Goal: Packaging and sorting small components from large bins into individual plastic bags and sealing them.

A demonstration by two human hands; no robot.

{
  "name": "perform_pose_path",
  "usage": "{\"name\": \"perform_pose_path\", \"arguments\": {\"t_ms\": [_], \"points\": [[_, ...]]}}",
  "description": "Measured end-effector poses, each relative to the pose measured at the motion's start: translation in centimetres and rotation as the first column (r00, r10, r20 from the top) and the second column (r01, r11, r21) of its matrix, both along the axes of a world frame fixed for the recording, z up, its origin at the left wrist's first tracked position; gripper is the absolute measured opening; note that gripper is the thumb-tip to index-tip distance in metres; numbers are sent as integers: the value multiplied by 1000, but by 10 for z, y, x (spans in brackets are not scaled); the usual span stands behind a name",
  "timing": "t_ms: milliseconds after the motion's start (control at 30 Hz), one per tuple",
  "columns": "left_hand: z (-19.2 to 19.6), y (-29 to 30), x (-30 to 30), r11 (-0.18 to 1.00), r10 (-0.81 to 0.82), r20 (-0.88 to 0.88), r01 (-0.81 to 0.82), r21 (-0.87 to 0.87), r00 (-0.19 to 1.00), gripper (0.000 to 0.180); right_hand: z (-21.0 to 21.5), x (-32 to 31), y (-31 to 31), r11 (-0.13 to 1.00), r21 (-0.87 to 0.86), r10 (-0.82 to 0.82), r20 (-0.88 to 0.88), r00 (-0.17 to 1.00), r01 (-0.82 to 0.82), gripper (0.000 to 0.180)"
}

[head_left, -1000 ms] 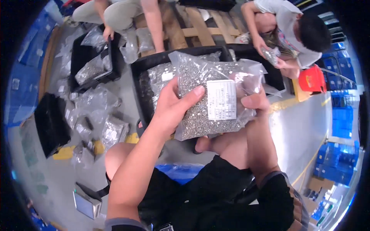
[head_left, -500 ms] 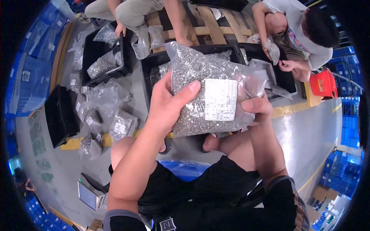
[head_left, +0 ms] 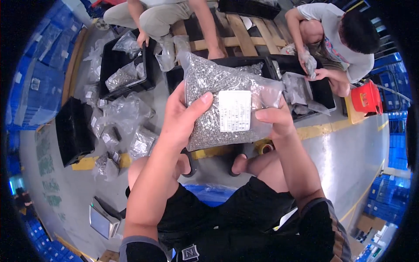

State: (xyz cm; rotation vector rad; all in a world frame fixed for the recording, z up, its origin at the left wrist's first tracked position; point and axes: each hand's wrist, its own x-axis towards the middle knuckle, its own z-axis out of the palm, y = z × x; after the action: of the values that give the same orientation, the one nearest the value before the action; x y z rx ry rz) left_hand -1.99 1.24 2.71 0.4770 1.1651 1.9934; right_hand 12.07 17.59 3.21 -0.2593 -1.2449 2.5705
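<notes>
Holding one clear bag (head_left: pixel 218 83) between them, the left hand (head_left: pixel 180 115) and the right hand (head_left: pixel 279 120) are raised in front of the body. The left grip is closed about one side of the bag, with the thumb flat on its front; the right grip pinches the opposite side, where the plastic is looser. The fingers behind are mostly hidden. The bag is well filled with small metal parts, and its white label (head_left: pixel 235 111) faces the wearer. From this I judge that filling and labelling of this bag are done; it is not yet laid down, and I cannot tell whether its mouth is sealed.

At the lower left, a screen device (head_left: pixel 101 222) stands on the floor (head_left: pixel 78 192). Beyond the bag, and partly covered by it, is the middle tub (head_left: pixel 255 60), with more filled plastic inside. Loose bags (head_left: pixel 143 142) lie to the left, near a tipped tub (head_left: pixel 72 133). How many of them are left to handle, the view does not show.

Farther, one co-worker (head_left: pixel 159 19) has a hand at the left tub (head_left: pixel 150 65); another (head_left: pixel 355 54) holds a smaller bag (head_left: pixel 310 64). Behind is a wooden pallet (head_left: pixel 238 32).
</notes>
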Motion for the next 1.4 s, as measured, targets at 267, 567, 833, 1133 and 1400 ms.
{"name": "perform_pose_path", "arguments": {"t_ms": [267, 567, 833, 1133, 1400], "points": [[5, -7, -3, 1000, 19, -13, -19, -2, 1000, 44, -3, -2, -2, 995, 90, 41, 67, 997, -47, 58], [7, -18, -18, 998, -65, -87, 64, -11, 994, 43, -17, -3, -15, 996, 37, 80, 38, 996, -81, 51], [-18, -147, -29, 912, -121, -182, 37, -409, 976, 71, -61, -4, -116, 851, -408, 394, 81, 916, -330, 63], [-35, -165, 7, 930, -304, -402, 177, -322, 864, 31, -40, 42, -180, 777, -590, 457, 290, 841, -219, 52], [-53, -135, -4, 884, -330, -211, 223, -410, 920, 34, -18, 44, -149, 815, -533, 475, 387, 790, -229, 59]]}}
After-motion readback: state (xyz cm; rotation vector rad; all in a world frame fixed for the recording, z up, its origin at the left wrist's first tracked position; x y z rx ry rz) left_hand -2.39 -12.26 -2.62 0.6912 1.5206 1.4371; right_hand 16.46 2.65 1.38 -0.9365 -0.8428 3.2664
